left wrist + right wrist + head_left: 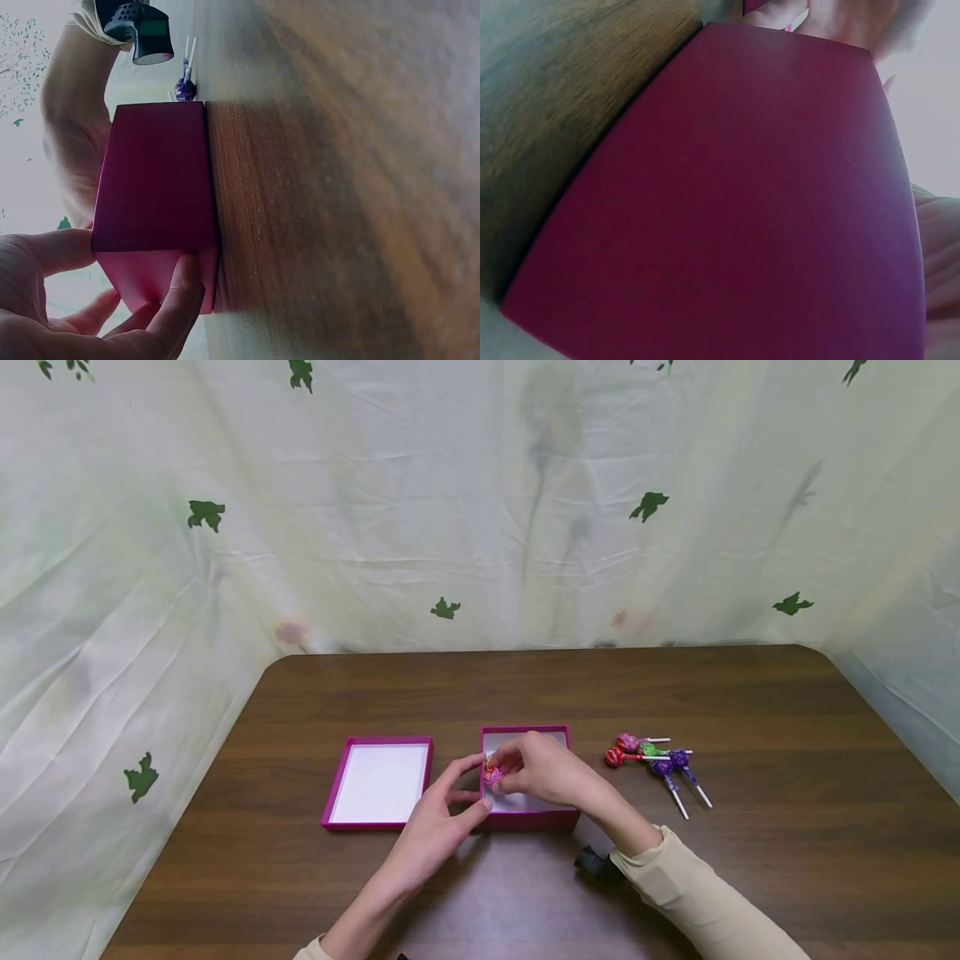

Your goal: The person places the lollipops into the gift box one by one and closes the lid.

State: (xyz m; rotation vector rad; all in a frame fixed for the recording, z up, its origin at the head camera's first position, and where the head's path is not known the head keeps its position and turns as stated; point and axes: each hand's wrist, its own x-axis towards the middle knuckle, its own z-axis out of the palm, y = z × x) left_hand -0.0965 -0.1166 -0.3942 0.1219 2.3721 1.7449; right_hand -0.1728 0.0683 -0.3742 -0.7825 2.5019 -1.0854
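Note:
An open magenta box (525,821) with a pale inside stands in front of me. My left hand (438,827) rests against its left side, thumb near the front corner and fingers along the wall. In the left wrist view, a fingertip (185,274) lies on the box's short side. My right hand (543,768) reaches down into the box and pinches a lollipop with a pink wrapper (492,774) at the left inner wall. Its stick is hidden by the hand. The box wall (742,195) covers most of the right wrist view.
A matching magenta lid (378,783) lies left of the box, white inside up. Several lollipops, a red one (614,757) and purple ones (662,767) among them, lie in a loose pile to the right. A black wrist device (596,864) is by my right sleeve.

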